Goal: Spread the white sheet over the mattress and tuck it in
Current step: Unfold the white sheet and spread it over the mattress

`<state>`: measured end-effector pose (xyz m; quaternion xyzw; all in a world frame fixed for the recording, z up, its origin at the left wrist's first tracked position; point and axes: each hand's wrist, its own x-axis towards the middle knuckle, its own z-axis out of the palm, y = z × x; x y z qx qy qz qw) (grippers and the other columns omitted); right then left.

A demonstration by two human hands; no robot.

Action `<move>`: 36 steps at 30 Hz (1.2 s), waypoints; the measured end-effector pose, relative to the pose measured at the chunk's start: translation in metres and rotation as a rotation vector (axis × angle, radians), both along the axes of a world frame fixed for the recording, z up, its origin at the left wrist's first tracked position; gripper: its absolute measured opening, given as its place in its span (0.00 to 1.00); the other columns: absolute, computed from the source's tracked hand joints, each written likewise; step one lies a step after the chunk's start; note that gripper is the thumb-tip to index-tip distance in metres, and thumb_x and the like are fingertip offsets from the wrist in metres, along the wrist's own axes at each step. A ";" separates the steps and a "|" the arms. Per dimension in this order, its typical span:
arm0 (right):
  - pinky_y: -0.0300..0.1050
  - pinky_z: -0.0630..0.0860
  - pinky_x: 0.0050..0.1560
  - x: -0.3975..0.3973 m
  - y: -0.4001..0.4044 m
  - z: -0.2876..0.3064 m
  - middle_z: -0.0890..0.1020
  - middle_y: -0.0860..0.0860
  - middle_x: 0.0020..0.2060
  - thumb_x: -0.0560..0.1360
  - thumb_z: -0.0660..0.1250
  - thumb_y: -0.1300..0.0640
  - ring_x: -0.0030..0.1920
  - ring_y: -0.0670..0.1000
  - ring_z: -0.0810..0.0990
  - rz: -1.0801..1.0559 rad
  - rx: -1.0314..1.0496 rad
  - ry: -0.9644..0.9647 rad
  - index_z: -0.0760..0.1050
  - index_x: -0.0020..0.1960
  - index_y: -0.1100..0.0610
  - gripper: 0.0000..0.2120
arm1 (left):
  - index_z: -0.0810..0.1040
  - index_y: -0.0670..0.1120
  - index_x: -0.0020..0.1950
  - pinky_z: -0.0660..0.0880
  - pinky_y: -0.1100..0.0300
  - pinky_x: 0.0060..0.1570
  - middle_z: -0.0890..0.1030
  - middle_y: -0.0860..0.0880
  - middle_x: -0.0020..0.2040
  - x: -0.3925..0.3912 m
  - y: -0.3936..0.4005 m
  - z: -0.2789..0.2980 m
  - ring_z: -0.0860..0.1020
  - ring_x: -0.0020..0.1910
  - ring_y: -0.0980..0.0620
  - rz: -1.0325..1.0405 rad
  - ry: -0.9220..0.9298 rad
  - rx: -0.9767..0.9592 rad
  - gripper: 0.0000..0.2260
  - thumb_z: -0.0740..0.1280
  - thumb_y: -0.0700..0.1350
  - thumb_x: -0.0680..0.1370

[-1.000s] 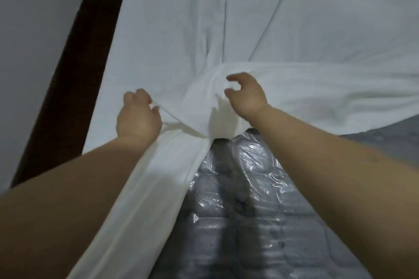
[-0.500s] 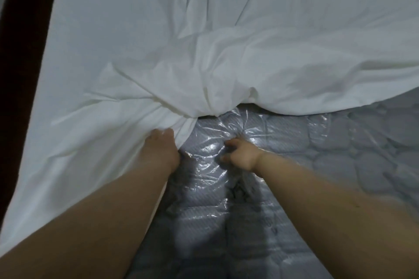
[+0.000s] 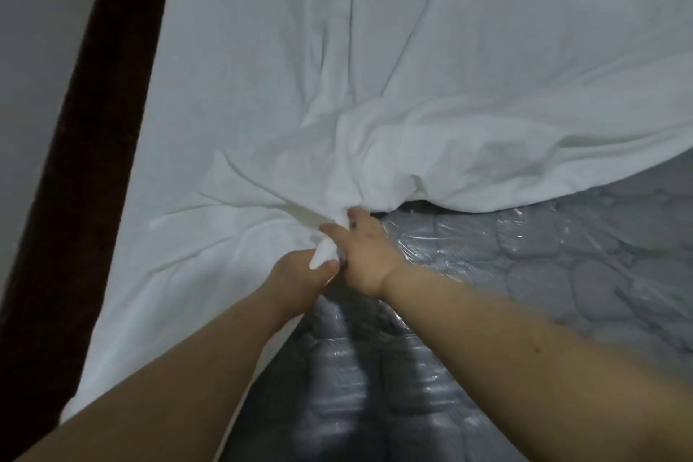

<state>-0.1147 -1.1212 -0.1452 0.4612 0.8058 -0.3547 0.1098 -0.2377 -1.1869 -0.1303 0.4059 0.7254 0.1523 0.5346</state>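
Both hands (image 3: 300, 274) (image 3: 365, 255) now together, fingers (image 3: 330, 229) gripping bunched white sheet (image 3: 326, 251)

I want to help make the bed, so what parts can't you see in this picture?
Head view only:
- Far and right edges of the crumpled white cotton sheet: cut off by the frame.
- Most of the grey quilted plastic-wrapped mattress: hidden under the sheet.
- Left hand and right hand fingertips: buried in bunched fabric, so each grip is partly hidden.
- Any tucking: not visible.
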 end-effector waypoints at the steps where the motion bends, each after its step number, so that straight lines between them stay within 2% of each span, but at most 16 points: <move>1: 0.53 0.62 0.71 0.003 -0.004 0.010 0.55 0.57 0.73 0.74 0.64 0.53 0.71 0.60 0.57 0.017 0.064 -0.034 0.67 0.69 0.48 0.24 | 0.77 0.44 0.62 0.69 0.61 0.53 0.79 0.46 0.57 0.002 -0.004 0.011 0.76 0.56 0.48 -0.014 0.024 0.014 0.15 0.63 0.50 0.80; 3: 0.53 0.68 0.64 0.015 -0.009 0.030 0.61 0.57 0.69 0.74 0.62 0.52 0.66 0.60 0.62 0.033 0.198 -0.095 0.73 0.61 0.53 0.16 | 0.78 0.43 0.62 0.68 0.62 0.53 0.80 0.46 0.58 0.005 -0.014 0.037 0.76 0.57 0.47 -0.028 0.068 0.038 0.13 0.62 0.47 0.81; 6: 0.53 0.70 0.57 0.052 -0.014 0.057 0.69 0.55 0.63 0.74 0.60 0.54 0.62 0.59 0.66 0.013 0.282 -0.300 0.75 0.59 0.55 0.15 | 0.80 0.41 0.55 0.69 0.61 0.46 0.81 0.43 0.54 0.012 -0.038 0.077 0.78 0.52 0.45 -0.096 0.110 0.026 0.12 0.60 0.46 0.81; 9: 0.56 0.67 0.63 0.118 -0.013 0.089 0.67 0.55 0.65 0.75 0.58 0.53 0.66 0.59 0.63 -0.132 0.226 -0.601 0.71 0.66 0.52 0.20 | 0.79 0.40 0.55 0.69 0.65 0.45 0.81 0.43 0.55 0.022 -0.072 0.118 0.77 0.54 0.47 -0.209 0.180 0.007 0.13 0.58 0.46 0.82; 11: 0.55 0.67 0.64 0.162 -0.012 0.118 0.65 0.55 0.66 0.75 0.58 0.54 0.67 0.59 0.62 -0.239 0.216 -0.675 0.69 0.69 0.52 0.22 | 0.79 0.42 0.56 0.67 0.70 0.43 0.80 0.44 0.56 0.032 -0.093 0.145 0.76 0.54 0.48 -0.243 0.219 0.003 0.13 0.58 0.47 0.82; 13: 0.54 0.66 0.65 0.185 -0.008 0.145 0.64 0.55 0.66 0.75 0.56 0.56 0.67 0.59 0.61 -0.240 0.266 -0.675 0.69 0.69 0.53 0.21 | 0.78 0.43 0.54 0.66 0.67 0.43 0.80 0.45 0.55 0.045 -0.105 0.167 0.76 0.53 0.48 -0.250 0.241 -0.001 0.12 0.58 0.47 0.82; 15: 0.54 0.63 0.67 0.190 -0.011 0.172 0.61 0.55 0.71 0.75 0.57 0.58 0.71 0.59 0.58 -0.183 0.332 -0.577 0.71 0.68 0.52 0.21 | 0.76 0.47 0.49 0.64 0.64 0.44 0.78 0.47 0.54 0.057 -0.113 0.189 0.74 0.53 0.49 -0.274 0.322 0.004 0.09 0.58 0.46 0.82; 19: 0.48 0.59 0.72 0.184 -0.029 0.221 0.58 0.51 0.76 0.76 0.58 0.60 0.75 0.56 0.52 -0.072 0.432 -0.115 0.74 0.64 0.52 0.18 | 0.72 0.49 0.41 0.65 0.61 0.43 0.76 0.48 0.47 0.065 -0.127 0.230 0.74 0.50 0.47 -0.143 0.463 0.071 0.09 0.58 0.42 0.80; 21: 0.46 0.59 0.71 0.186 -0.044 0.240 0.63 0.51 0.73 0.76 0.56 0.62 0.74 0.55 0.56 -0.103 0.406 0.048 0.74 0.64 0.57 0.18 | 0.72 0.49 0.43 0.67 0.61 0.39 0.76 0.49 0.45 0.065 -0.134 0.243 0.74 0.48 0.48 -0.129 0.487 0.104 0.05 0.61 0.44 0.79; 23: 0.46 0.68 0.61 0.195 -0.060 0.257 0.75 0.54 0.60 0.74 0.56 0.59 0.64 0.57 0.69 -0.220 0.356 0.166 0.78 0.54 0.63 0.16 | 0.73 0.51 0.45 0.68 0.61 0.41 0.77 0.50 0.46 0.071 -0.141 0.257 0.74 0.47 0.49 -0.159 0.495 0.136 0.05 0.64 0.50 0.78; 25: 0.47 0.72 0.44 0.210 -0.073 0.272 0.78 0.58 0.42 0.70 0.56 0.55 0.47 0.60 0.75 -0.379 0.347 0.239 0.77 0.41 0.68 0.17 | 0.74 0.53 0.39 0.67 0.60 0.43 0.77 0.49 0.45 0.080 -0.144 0.264 0.74 0.46 0.49 -0.176 0.480 0.181 0.10 0.63 0.53 0.79; 26: 0.48 0.72 0.42 0.219 -0.081 0.278 0.79 0.59 0.41 0.68 0.57 0.54 0.46 0.60 0.76 -0.414 0.378 0.256 0.76 0.39 0.68 0.18 | 0.73 0.53 0.37 0.66 0.60 0.43 0.77 0.48 0.44 0.087 -0.148 0.268 0.73 0.45 0.49 -0.186 0.477 0.193 0.13 0.61 0.52 0.80; 29: 0.41 0.69 0.54 0.230 -0.104 0.295 0.81 0.53 0.52 0.72 0.60 0.55 0.59 0.54 0.73 -0.363 0.472 0.300 0.78 0.39 0.65 0.14 | 0.74 0.50 0.41 0.66 0.59 0.45 0.79 0.46 0.48 0.098 -0.161 0.268 0.73 0.45 0.48 -0.151 0.514 0.235 0.13 0.56 0.49 0.82; 30: 0.41 0.68 0.53 0.229 -0.117 0.299 0.81 0.53 0.51 0.73 0.62 0.58 0.58 0.54 0.73 -0.346 0.472 0.324 0.76 0.39 0.64 0.10 | 0.74 0.50 0.41 0.67 0.59 0.44 0.79 0.45 0.49 0.102 -0.171 0.267 0.73 0.45 0.48 -0.114 0.518 0.251 0.12 0.56 0.47 0.82; 33: 0.45 0.65 0.37 0.214 -0.151 0.303 0.73 0.52 0.33 0.75 0.60 0.60 0.41 0.56 0.71 -0.307 0.378 0.334 0.68 0.37 0.60 0.08 | 0.72 0.49 0.41 0.66 0.61 0.37 0.78 0.46 0.46 0.114 -0.192 0.270 0.73 0.44 0.49 -0.004 0.454 0.340 0.10 0.57 0.45 0.81; 36: 0.46 0.64 0.37 0.206 -0.178 0.291 0.72 0.52 0.34 0.76 0.59 0.59 0.39 0.56 0.71 -0.226 0.342 0.310 0.69 0.40 0.61 0.07 | 0.74 0.46 0.53 0.68 0.60 0.43 0.77 0.47 0.49 0.141 -0.209 0.279 0.73 0.47 0.48 0.004 0.394 0.365 0.08 0.61 0.49 0.80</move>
